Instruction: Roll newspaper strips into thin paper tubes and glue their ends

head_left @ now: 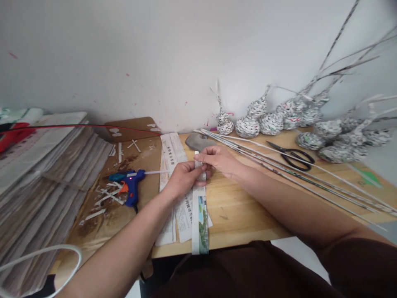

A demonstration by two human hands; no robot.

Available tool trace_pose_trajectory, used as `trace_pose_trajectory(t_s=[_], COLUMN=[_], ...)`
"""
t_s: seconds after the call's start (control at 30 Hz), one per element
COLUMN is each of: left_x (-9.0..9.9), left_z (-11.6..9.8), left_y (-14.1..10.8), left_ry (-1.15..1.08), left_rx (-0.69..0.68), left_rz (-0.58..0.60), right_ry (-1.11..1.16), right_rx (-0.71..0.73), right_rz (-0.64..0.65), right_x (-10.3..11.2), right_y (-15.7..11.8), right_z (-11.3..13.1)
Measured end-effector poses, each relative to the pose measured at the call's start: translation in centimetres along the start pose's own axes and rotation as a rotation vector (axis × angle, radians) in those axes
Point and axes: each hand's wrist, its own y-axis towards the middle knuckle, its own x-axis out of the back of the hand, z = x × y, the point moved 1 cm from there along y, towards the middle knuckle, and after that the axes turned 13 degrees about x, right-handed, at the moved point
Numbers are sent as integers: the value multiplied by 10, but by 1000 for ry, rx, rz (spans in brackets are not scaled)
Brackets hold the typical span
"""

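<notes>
A long newspaper strip (199,223) with a green and blue picture runs from the table's front edge up to both hands. My left hand (187,178) pinches it from the left side. Close beside it, my right hand (217,160) grips the strip's upper end between thumb and fingers. More newspaper strips (169,207) lie flat under and left of my left hand. Beyond my hands is a flat grey object (197,141), partly covered by the right hand. Several thin rolled paper sticks (273,165) lie to the right.
A blue glue gun (132,188) rests on stained cardboard (102,236) among white scraps. Stacked newspapers (56,186) fill the left side. Black scissors (294,158) lie at right. Several woven paper gourds (248,124) stand along the wall, some with long stalks sticking up.
</notes>
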Motion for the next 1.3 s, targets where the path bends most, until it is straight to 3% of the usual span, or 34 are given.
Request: trace_pose_trajectory(t_s=[0.13, 0.33, 0.53, 0.73, 1.03, 1.3], left_x=[0, -2, -2, -2, -2, -2], left_z=[0, -3, 0, 1, 4, 2], left_y=[0, -3, -1, 0, 0, -1], left_ry=[-38, -4, 14, -5, 20, 48], left_rx=[13, 30, -37, -35, 48, 16], left_rz=[25, 38, 123, 119, 51, 143], right_ry=[-67, -52, 17, -11, -11, 19], right_rx=[40, 56, 13, 26, -20, -5], right_rz=[161, 79, 67, 264, 132, 116], right_x=[8, 5, 3, 9, 5, 2], right_y=[2, 0, -1, 0, -2, -3], right_z=[2, 0, 0, 5, 1, -1])
